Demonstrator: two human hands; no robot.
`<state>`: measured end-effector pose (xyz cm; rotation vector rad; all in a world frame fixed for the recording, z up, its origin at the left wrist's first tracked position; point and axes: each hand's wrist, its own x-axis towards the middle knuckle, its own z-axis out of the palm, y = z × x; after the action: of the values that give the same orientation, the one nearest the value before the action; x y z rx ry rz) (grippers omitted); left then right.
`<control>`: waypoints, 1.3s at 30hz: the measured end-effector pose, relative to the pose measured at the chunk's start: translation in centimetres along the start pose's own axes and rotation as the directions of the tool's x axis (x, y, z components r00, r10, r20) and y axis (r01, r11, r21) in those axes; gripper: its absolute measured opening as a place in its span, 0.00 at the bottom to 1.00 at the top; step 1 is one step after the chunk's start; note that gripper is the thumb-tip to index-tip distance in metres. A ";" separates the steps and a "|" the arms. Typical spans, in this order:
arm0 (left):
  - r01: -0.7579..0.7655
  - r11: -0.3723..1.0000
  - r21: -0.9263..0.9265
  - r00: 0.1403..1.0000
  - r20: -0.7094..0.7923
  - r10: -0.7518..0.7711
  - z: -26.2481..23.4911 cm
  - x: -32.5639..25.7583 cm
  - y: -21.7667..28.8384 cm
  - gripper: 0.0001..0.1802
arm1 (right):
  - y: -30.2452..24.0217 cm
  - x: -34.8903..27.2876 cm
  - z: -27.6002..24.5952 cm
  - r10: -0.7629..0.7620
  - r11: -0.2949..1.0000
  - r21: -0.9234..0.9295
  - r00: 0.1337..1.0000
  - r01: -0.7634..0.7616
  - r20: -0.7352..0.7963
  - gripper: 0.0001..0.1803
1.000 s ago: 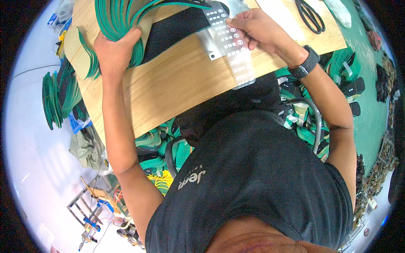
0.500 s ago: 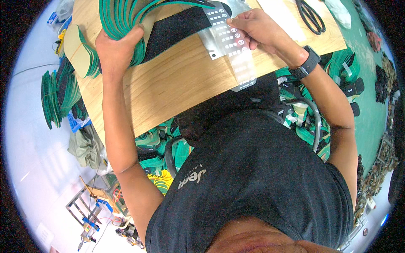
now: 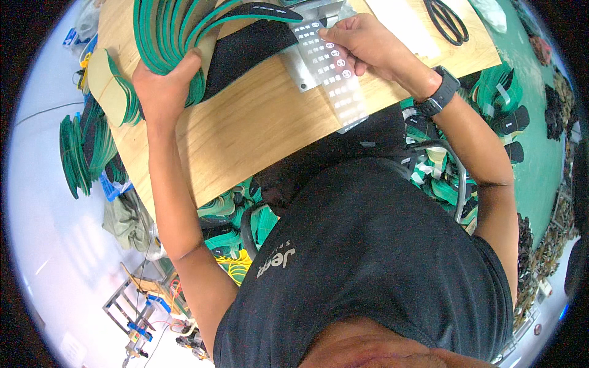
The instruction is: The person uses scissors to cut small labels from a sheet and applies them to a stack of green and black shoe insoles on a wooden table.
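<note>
My left hand [image 3: 162, 86] is closed round a fanned stack of insoles [image 3: 172, 34], beige on one face with green edges, at the table's far left. One insole with a black face [image 3: 267, 10] bends away from the stack to the right, pale marks showing near its tip. My right hand [image 3: 362, 49] pinches a clear label strip [image 3: 337, 80] with rows of white print by its edge. The strip slants across a thin metal plate [image 3: 297, 70], its lower end at the table's near edge. A black sheet-like piece [image 3: 245, 52] lies between my hands.
The wooden table [image 3: 245, 129] has another insole bundle [image 3: 116, 89] at its left edge and black-handled scissors [image 3: 448, 21] at far right. Insole piles [image 3: 89, 144] stand beyond the left edge, with more bundles [image 3: 497, 92] at the right. A curved chair arm [image 3: 457, 175] is beside me.
The whole view has shifted slightly. The bent insole's tip sits a little lower and further left, and more of its pale marks show. Both hands keep their holds.
</note>
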<state>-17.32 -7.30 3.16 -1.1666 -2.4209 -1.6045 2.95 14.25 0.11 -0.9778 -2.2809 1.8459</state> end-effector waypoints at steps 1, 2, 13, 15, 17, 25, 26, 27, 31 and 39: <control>0.004 1.000 -0.002 1.000 0.010 -0.003 0.1 0.1 0.1 0.15 | -0.1 -0.1 0.0 -0.006 1.000 0.013 1.000 0.006 -0.002 0.20; 0.007 1.000 -0.004 1.000 0.020 -0.007 0.1 0.1 0.2 0.15 | -0.1 -0.1 0.0 -0.012 1.000 0.025 1.000 0.012 -0.005 0.20; 0.033 0.999 0.040 0.999 -0.007 -0.033 -0.8 -1.3 0.4 0.18 | -0.3 -1.3 -1.5 -0.213 0.975 0.090 0.971 0.204 0.106 0.13; 0.043 0.996 0.073 0.999 -0.011 -0.042 -1.2 -2.2 0.7 0.19 | -1.2 -1.7 -3.2 -0.305 0.952 0.004 0.951 0.305 0.053 0.12; 0.060 0.989 0.137 0.998 0.026 -0.064 -1.6 -2.8 1.8 0.24 | -0.8 0.9 -8.1 -0.344 0.897 -0.270 0.936 0.351 0.074 0.16; -0.407 0.840 0.359 0.820 0.548 0.163 -2.5 -3.3 1.8 0.38 | -8.9 7.4 -12.5 -0.398 0.883 -0.383 0.867 0.273 -0.300 0.23; -0.355 0.878 0.320 0.829 0.543 0.138 -3.1 -3.2 1.4 0.35 | -8.3 6.3 -14.0 -0.490 0.857 -0.334 0.821 0.392 -0.294 0.25; -0.301 0.913 0.277 0.835 0.539 0.112 -3.6 -3.2 1.0 0.32 | -7.2 4.9 -16.1 -0.575 0.815 -0.285 0.763 0.505 -0.294 0.27; -0.148 0.957 0.248 0.780 0.625 -0.042 -5.1 -1.8 1.5 0.32 | 4.0 4.1 -24.6 -0.748 0.577 -0.762 0.564 0.295 -0.349 0.20; -0.180 0.914 0.364 0.521 0.823 -0.226 -4.2 3.5 1.7 0.44 | 7.2 2.0 -19.0 -0.893 0.164 -0.936 0.450 0.312 -0.007 0.12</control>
<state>-20.44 -8.27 7.83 -2.1883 -3.0336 -0.3619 12.35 32.25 -1.57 -0.2500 -2.4270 -0.1128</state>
